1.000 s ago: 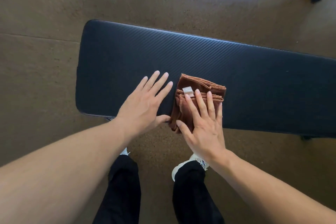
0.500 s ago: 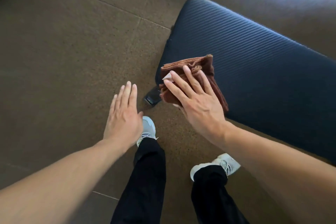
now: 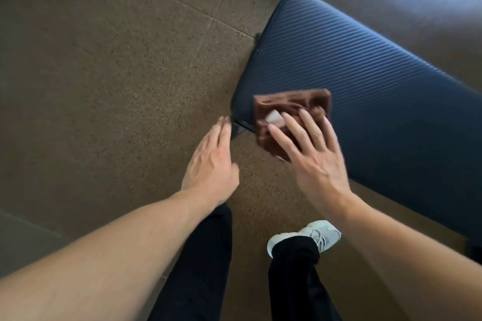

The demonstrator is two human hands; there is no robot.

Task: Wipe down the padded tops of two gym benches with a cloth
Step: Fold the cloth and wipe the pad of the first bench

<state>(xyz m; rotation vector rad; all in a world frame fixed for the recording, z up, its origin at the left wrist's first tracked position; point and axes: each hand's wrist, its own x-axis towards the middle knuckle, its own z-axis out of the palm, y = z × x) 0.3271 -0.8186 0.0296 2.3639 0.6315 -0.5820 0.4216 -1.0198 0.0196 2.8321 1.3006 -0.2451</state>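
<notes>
Folded rust-brown cloth [image 3: 292, 114] lay on near end corner of dark ribbed padded bench [image 3: 365, 91]. My right hand [image 3: 310, 154] pressed it flat, fingers straight. Left hand [image 3: 211, 164] hovered released off bench. Step judged: wiping end. Next: sweep along pad.

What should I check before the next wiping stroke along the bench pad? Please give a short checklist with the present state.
1. Cloth lies on the bench pad: ok, though its near edge hangs over the pad's edge.
2. Right hand presses the cloth with flat, spread fingers: ok.
3. Left hand is out of the stroke path: ok, it is open beside the pad's corner, off the pad.
4. Cloth is folded, not bunched: ok, with a white tag on top.
5. Pad ahead of the cloth is free of objects: ok for the visible part.
6. Pad already clean or wet: cannot tell.
</notes>
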